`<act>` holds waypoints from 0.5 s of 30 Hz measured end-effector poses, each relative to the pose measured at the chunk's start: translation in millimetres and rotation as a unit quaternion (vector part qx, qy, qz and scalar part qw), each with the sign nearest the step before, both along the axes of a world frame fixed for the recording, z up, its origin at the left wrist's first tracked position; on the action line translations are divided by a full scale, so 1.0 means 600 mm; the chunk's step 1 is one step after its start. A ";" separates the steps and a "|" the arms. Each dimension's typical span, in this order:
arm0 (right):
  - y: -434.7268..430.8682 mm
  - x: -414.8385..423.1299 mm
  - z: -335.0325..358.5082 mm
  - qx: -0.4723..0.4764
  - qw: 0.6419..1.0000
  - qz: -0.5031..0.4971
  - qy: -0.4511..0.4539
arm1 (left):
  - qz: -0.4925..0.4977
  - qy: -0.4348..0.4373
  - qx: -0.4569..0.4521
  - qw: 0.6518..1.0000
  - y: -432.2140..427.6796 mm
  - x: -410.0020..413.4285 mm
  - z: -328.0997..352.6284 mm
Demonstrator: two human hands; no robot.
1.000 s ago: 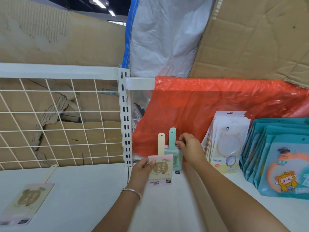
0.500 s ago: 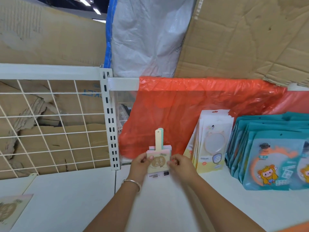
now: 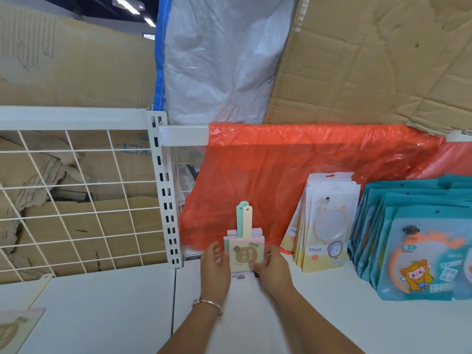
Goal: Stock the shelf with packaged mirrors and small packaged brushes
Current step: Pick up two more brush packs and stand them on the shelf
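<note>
1. Both hands are on the shelf, and between them stands the small stack of packaged brushes with pastel cards and cream and mint-green handles point(image 3: 245, 252), upright with the handles pointing up.
2. The left hand point(image 3: 214, 263), silver bangle point(image 3: 208, 304) at the wrist, grips the stack's left edge, fingers close together along the side.
3. The right hand point(image 3: 271, 264) pinches the right edge. Its thumb lies across the front card, and the other fingers wrap behind, out of view.
4. The stack sits on the white shelf board point(image 3: 255, 310), near the back, just in front of the red translucent plastic sheet point(image 3: 281, 169) hanging behind it.
5. To the right, apart from the hands, a leaning row of white-and-yellow packaged round mirrors point(image 3: 329, 223). Beyond it is a row of teal packages with a cartoon figure point(image 3: 419, 246).
6. Far left, well apart, one more pink-carded brush pack point(image 3: 15, 328) lies flat on the neighbouring board.
7. Behind that is a white wire grid panel point(image 3: 76, 200) and a white slotted upright post point(image 3: 166, 195). Above are brown cardboard sheets point(image 3: 370, 60) and a white plastic sack point(image 3: 224, 60).
</note>
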State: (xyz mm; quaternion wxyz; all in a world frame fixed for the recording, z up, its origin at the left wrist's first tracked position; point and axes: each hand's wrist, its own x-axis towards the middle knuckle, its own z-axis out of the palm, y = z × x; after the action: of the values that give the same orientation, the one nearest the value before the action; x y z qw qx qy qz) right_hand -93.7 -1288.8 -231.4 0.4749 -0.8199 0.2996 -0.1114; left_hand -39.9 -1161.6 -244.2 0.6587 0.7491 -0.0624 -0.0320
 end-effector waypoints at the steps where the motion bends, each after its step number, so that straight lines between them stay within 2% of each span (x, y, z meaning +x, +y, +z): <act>1: 0.001 0.000 -0.001 0.006 1.000 0.002 -0.010 | -0.006 0.013 0.012 1.000 0.001 -0.003 -0.005; 5: 0.002 0.001 -0.006 0.018 0.999 0.020 -0.034 | -0.117 0.069 -0.048 0.990 -0.007 -0.011 -0.013; 9: -0.010 0.007 0.006 0.019 0.996 0.049 -0.071 | -0.165 0.088 -0.082 0.979 -0.025 0.006 -0.012; 15: -0.009 0.011 0.000 0.005 0.998 0.048 -0.050 | -0.147 0.101 -0.091 0.980 -0.027 0.013 -0.029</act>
State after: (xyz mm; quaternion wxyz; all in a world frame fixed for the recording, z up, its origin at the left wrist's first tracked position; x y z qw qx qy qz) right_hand -86.9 -1294.3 -231.4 0.4981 -0.8245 0.2359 -0.1281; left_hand -32.2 -1177.7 -261.3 0.7151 0.6617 -0.1080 -0.1980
